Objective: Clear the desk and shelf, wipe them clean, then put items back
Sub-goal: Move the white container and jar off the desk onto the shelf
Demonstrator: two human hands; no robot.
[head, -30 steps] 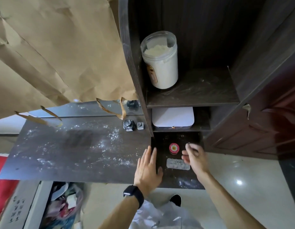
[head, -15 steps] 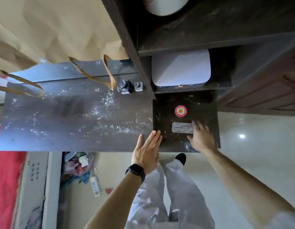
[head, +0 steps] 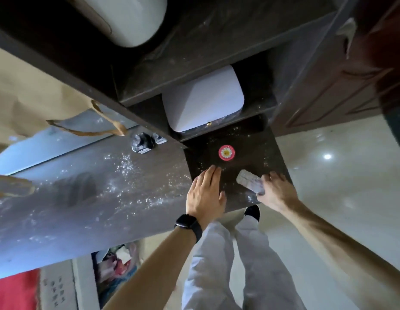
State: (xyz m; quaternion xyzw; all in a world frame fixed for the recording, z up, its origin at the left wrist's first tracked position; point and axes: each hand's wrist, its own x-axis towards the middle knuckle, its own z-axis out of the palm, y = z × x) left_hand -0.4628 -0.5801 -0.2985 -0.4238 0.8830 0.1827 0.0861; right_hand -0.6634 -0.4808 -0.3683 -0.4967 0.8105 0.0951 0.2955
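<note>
My left hand (head: pixel 205 193) lies flat, fingers together, on the dark dusty desk (head: pixel 82 198) near its front edge. My right hand (head: pixel 274 189) grips a small silvery blister pack (head: pixel 249 181) and lifts one end of it off the desk. A round red tin with a daisy (head: pixel 226 152) sits just beyond both hands. A white flat box (head: pixel 201 104) fills the low shelf slot. A white jar (head: pixel 129 16) stands on the upper shelf (head: pixel 217 52), cut off by the frame's top.
A small black bottle (head: pixel 142 143) and a tiny cube (head: pixel 159 138) stand by the shelf's side panel. A brown paper bag (head: pixel 37 95) hangs over the desk's back left. White powder speckles the desk. A wooden cabinet (head: pixel 328 86) stands right. Clutter (head: pixel 114 271) lies below the desk.
The view has tilted down and closer. My right hand closed on the blister pack and pulled it toward the desk's front right corner. My left hand slid slightly forward on the desk.
</note>
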